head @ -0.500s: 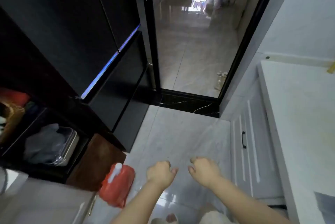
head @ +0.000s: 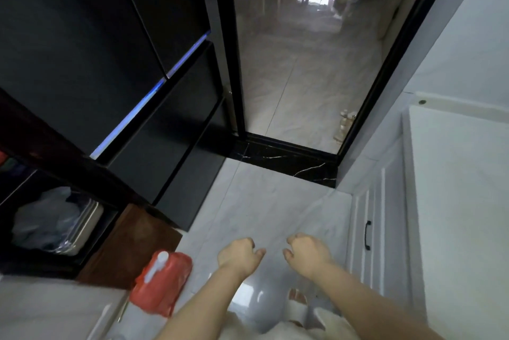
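My left hand (head: 239, 257) and my right hand (head: 309, 254) are held out side by side above the pale tiled floor (head: 264, 202), a small gap between them. Both have their fingers curled into loose fists and hold nothing. Both bare forearms reach in from the bottom edge. My feet in light slippers (head: 297, 309) show below the arms.
A tall black fridge (head: 115, 64) fills the left side, with a dark open shelf unit holding a bagged metal tray (head: 55, 224) below it. A red bag with a white bottle (head: 162, 284) hangs at lower left. An open black-framed doorway (head: 297, 78) lies ahead. White counter (head: 462, 202) and cabinet doors (head: 369, 235) run along the right.
The view has shifted slightly; both hands keep the same curled pose and place in front of me.
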`<state>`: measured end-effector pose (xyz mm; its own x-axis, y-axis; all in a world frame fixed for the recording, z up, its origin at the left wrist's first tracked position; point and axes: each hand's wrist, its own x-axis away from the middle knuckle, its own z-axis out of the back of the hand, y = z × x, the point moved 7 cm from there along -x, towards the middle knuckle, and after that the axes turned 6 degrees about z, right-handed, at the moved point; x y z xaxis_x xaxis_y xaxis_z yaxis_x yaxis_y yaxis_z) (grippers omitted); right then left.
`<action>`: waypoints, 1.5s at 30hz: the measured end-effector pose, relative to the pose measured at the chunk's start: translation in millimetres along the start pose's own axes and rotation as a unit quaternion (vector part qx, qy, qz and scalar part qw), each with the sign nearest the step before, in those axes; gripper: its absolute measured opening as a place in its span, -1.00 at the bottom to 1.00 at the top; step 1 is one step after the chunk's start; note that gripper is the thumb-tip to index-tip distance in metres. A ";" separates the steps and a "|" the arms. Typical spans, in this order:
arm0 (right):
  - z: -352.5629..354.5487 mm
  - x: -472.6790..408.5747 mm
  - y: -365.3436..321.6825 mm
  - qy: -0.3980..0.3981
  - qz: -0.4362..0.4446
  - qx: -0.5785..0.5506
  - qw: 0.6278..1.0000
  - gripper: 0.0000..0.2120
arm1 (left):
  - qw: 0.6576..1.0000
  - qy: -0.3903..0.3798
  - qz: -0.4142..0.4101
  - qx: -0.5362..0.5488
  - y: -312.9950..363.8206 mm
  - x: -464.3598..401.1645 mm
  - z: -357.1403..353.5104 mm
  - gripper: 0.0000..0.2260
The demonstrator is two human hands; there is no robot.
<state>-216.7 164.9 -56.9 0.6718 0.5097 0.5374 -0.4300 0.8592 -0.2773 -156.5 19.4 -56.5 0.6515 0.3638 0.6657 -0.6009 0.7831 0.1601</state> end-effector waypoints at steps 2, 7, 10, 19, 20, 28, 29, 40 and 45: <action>7.8 -11.4 15.5 -0.005 -0.001 -0.004 1.000 -0.64 | 1.000 -0.004 0.006 -0.003 17.9 -7.6 4.4 -0.55; 30.2 -37.2 39.4 -0.005 0.004 0.007 1.000 -0.66 | 1.000 -0.005 0.019 -0.002 45.8 -25.2 15.7 -0.57; 45.5 -49.6 49.4 0.004 0.003 -0.002 1.000 -0.67 | 0.999 -0.011 0.027 -0.018 50.9 -41.4 25.2 -0.57; 89.3 -110.1 64.6 0.022 -0.017 -0.008 1.000 -0.70 | 0.999 -0.001 0.018 -0.031 67.0 -113.6 73.9 -0.58; 94.4 -118.0 62.9 0.022 -0.018 -0.010 1.000 -0.70 | 0.999 0.002 0.015 -0.035 67.0 -121.5 80.7 -0.58; 140.5 -186.8 36.5 0.027 -0.009 0.017 0.999 -0.66 | 0.999 -0.004 0.002 -0.035 59.1 -183.5 128.5 -0.57; 144.5 -193.6 33.0 0.025 -0.006 0.023 0.999 -0.66 | 0.999 -0.003 0.003 -0.034 57.0 -189.2 132.6 -0.57; 196.5 -288.3 8.5 0.011 0.085 0.080 0.993 -0.69 | 0.996 0.024 0.081 0.041 38.7 -241.5 186.1 -0.60; 229.5 -336.8 4.1 -0.006 0.157 0.122 0.980 -0.68 | 0.984 0.025 0.143 0.108 49.6 -262.6 201.3 -0.60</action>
<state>-583.1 -13.5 -56.2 0.4774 0.7453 0.4654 -0.7463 0.6235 -0.2330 -450.6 -138.8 -76.6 0.4609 0.5818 0.6701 -0.8436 0.5217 0.1272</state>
